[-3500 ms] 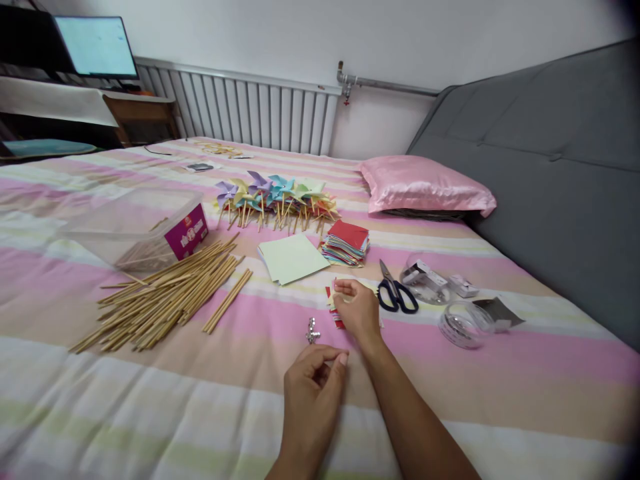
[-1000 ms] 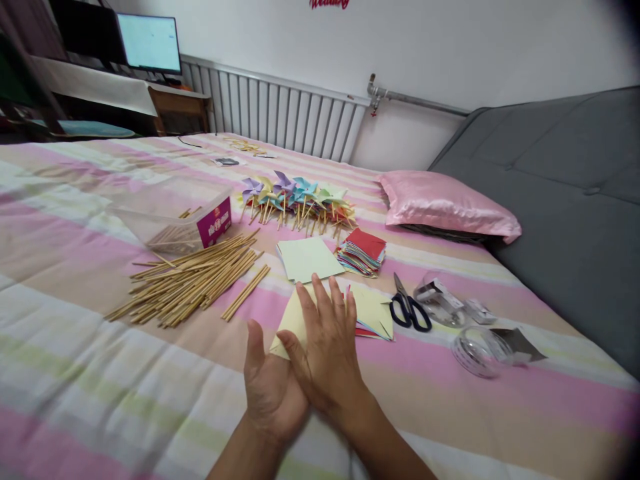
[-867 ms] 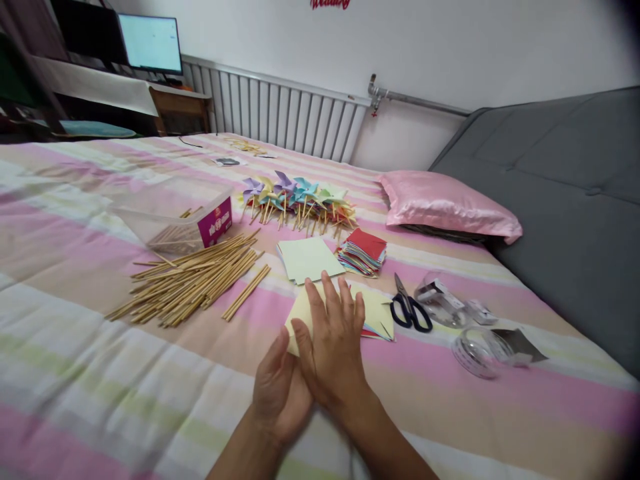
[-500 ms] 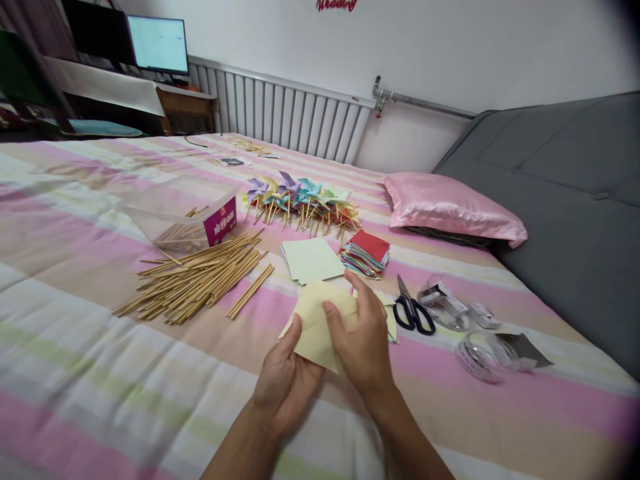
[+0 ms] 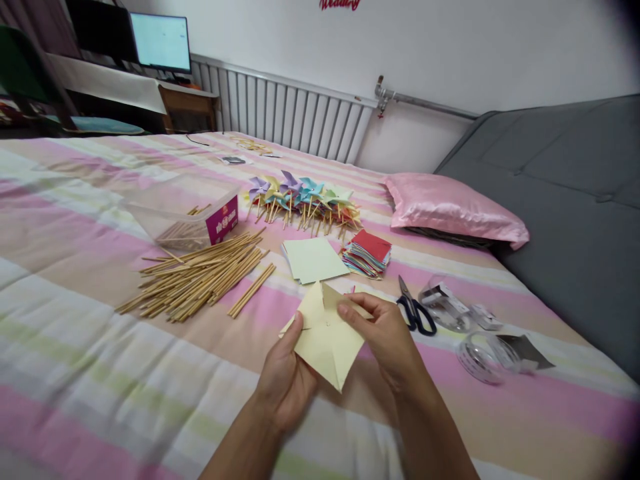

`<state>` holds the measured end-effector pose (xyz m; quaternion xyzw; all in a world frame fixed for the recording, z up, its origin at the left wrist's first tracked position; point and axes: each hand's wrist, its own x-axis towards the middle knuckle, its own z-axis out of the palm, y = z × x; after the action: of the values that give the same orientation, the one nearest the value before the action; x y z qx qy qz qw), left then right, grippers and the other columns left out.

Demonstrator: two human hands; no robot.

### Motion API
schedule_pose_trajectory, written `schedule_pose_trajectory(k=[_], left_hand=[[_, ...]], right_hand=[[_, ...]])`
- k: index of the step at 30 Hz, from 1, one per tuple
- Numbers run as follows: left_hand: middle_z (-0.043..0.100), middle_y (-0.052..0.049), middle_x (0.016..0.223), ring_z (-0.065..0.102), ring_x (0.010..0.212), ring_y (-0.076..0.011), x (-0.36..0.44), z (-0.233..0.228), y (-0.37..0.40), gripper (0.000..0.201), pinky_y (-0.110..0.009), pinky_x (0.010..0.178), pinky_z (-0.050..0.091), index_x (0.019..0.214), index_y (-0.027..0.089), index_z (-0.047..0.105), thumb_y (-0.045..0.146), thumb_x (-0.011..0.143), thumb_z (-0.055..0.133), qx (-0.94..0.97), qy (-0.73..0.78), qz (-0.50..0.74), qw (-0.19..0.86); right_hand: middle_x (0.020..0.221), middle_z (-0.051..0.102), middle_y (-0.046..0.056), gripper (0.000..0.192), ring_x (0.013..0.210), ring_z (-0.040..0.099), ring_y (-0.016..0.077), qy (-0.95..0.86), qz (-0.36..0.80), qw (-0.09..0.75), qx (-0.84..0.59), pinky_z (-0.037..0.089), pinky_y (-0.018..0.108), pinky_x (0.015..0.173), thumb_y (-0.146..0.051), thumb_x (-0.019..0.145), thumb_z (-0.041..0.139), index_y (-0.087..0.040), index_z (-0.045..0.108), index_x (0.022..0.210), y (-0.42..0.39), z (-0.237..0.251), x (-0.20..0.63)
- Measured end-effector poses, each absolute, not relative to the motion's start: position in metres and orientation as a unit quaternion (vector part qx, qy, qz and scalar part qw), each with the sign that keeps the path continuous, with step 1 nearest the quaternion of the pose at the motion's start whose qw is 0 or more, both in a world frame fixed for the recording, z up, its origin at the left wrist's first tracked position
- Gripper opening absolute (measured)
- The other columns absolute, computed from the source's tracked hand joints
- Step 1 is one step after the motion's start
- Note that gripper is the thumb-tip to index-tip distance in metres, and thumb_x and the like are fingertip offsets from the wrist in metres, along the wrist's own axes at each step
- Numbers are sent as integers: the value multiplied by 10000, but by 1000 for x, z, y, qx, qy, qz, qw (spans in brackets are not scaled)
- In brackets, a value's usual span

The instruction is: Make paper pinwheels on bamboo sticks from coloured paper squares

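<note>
Writing on the wall: red cursive lettering at the very top edge, cut off, can't be read from here.
Box label: the clear plastic box has a magenta label with small pale print on it, too small to make out.
Monitor: a lit screen in the far corner, its contents not legible.
Yellow paper: a pale yellow square sheet with cut slits, held up just above the striped bedspread, one corner pointing down toward the person.
Left hand: the left hand sits under the sheet's left side, thumb pressed on top near the left corner, pinching it.
Right hand: the right hand is at the sheet's right side, thumb and forefinger closed on a flap near the top, folding it inward.
Nearby: bamboo sticks lie to the left, scissors just right of the hands, a stack of coloured paper and finished pinwheels beyond.
</note>
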<state>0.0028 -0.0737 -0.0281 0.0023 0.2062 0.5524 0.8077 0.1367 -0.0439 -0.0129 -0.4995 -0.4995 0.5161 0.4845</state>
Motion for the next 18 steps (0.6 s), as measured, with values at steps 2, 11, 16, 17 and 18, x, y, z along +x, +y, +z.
schedule_pose_trajectory(k=[2,11,16,17,18], left_hand=[[635,-163,1166,559,1131,-270,3,-27,-74,476,-392,998,431,1336,66,421,262,903,446,9,205,568,797],[679,-123,1093,630,1019,-247,6,-34,-75,422,-312,895,517,1175,112,594,152,760,660,126,323,600,721],[679,-140,1083,667,923,-238,4,-34,-72,331,-309,811,564,1097,84,626,142,772,643,102,364,615,692],[682,-142,1074,673,902,-235,3,-33,-71,319,-309,794,571,1091,79,626,139,777,635,99,367,617,689],[685,-145,1063,677,885,-234,2,-33,-71,308,-309,779,576,1083,73,627,138,782,628,97,370,618,687]], right_hand=[[824,721,58,314,683,653,191,-505,514,486,-495,496,277,612,-421,685,713,-164,700,866,-44,-13,136],[809,711,60,366,703,642,191,-515,480,506,-499,500,280,603,-451,739,641,-157,701,949,-39,-14,135],[867,691,59,375,737,624,162,-541,406,523,-519,496,275,640,-412,769,606,-175,655,1056,-34,-10,151],[880,687,58,354,736,618,155,-549,389,524,-522,494,274,645,-393,769,607,-179,654,1047,-33,-8,156],[891,684,58,329,734,614,149,-556,377,525,-523,492,273,648,-373,763,614,-182,655,1027,-33,-7,160]])
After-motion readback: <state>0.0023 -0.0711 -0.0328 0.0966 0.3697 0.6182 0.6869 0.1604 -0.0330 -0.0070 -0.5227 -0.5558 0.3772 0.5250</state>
